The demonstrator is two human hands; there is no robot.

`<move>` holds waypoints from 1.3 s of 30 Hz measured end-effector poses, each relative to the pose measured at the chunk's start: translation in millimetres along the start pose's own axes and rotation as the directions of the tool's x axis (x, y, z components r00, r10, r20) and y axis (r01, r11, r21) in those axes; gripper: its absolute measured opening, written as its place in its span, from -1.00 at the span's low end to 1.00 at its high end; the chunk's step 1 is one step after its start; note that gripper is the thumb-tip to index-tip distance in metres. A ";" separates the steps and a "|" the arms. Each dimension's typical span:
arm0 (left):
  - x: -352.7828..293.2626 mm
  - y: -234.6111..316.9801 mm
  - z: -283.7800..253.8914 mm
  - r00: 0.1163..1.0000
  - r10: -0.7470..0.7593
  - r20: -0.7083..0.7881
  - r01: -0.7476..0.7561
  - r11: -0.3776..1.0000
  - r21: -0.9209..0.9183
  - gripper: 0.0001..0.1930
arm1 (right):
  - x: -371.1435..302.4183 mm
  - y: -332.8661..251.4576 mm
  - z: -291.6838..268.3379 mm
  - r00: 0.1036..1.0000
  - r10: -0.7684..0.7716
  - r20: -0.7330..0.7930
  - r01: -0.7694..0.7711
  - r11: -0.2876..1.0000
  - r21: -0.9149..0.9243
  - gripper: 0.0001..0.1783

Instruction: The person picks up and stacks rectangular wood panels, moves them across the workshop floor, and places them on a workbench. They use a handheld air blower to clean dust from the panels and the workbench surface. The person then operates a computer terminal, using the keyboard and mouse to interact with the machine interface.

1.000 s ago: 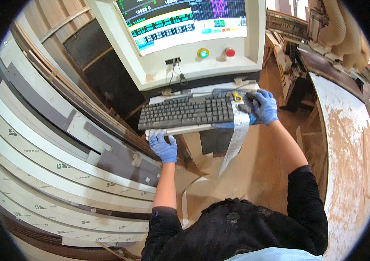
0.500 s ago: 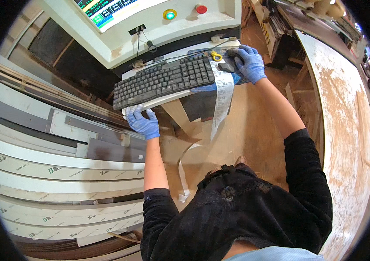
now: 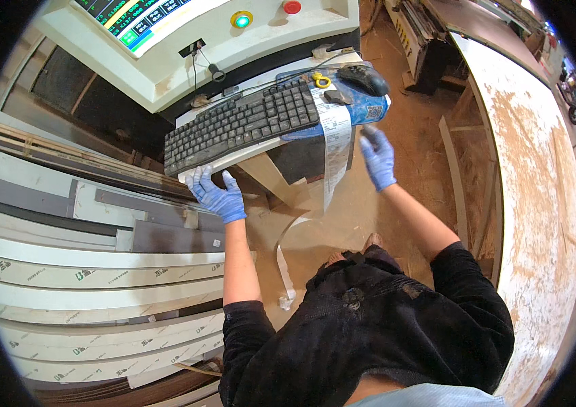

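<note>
My left hand (image 3: 217,197), in a blue glove, rests its spread fingers at the near left edge of a white keyboard shelf (image 3: 250,154). Just above it lies a black keyboard (image 3: 244,125). My right hand (image 3: 378,161), also gloved in blue with dark fingertips, hangs in the air off the shelf's right front, holding nothing, its fingers loosely bent. Beyond it a black mouse (image 3: 364,80) sits on a blue mouse pad (image 3: 369,112). A long printed paper strip (image 3: 336,136) drapes over the shelf edge, with a small dark object (image 3: 336,97) and yellow scissor-like handles (image 3: 320,80) at its top.
A machine console (image 3: 166,85) with a lit screen (image 3: 140,19), a green-lit button (image 3: 241,20) and a red button (image 3: 292,7) stands ahead. White panels (image 3: 98,275) are stacked at left. A dusty white board (image 3: 525,169) runs along the right. The paper tail (image 3: 283,261) curls near the floor.
My right hand has let go of the mouse and drawn back toward me, off the shelf. My left hand stays at the shelf edge. The view has shifted slightly.
</note>
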State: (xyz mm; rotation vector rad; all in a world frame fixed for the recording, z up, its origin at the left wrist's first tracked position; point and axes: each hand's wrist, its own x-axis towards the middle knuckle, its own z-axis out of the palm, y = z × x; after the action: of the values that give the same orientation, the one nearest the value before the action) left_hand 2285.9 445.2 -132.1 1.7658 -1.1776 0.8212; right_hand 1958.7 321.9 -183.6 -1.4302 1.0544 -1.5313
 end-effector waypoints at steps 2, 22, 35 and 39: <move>-5.2 18.0 -2.1 0.999 -0.041 0.022 0.043 0.997 -0.061 -0.62 | -20.8 4.6 7.1 0.975 0.203 0.090 -0.210 0.975 0.078 -0.49; -107.0 133.3 46.3 0.777 0.095 0.623 0.433 0.637 -0.638 -0.50 | -41.1 1.5 14.6 0.965 0.172 0.198 -0.202 0.970 0.138 -0.57; -61.5 186.1 46.2 0.766 -0.068 0.639 0.421 0.804 -0.419 -0.72 | -40.2 -32.0 -6.4 0.921 0.207 0.329 -0.261 0.957 0.127 -0.77; -59.1 190.0 67.3 0.815 -0.022 0.579 0.430 0.693 -0.579 -0.76 | -21.3 -34.3 -16.6 0.893 0.145 0.426 -0.157 0.988 -0.007 -0.75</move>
State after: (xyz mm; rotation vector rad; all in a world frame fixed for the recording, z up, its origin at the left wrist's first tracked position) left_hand 2092.1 368.3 -158.0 1.4580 -1.3268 -0.3191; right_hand 1943.5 355.0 -159.5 -1.5336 0.8479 -1.0511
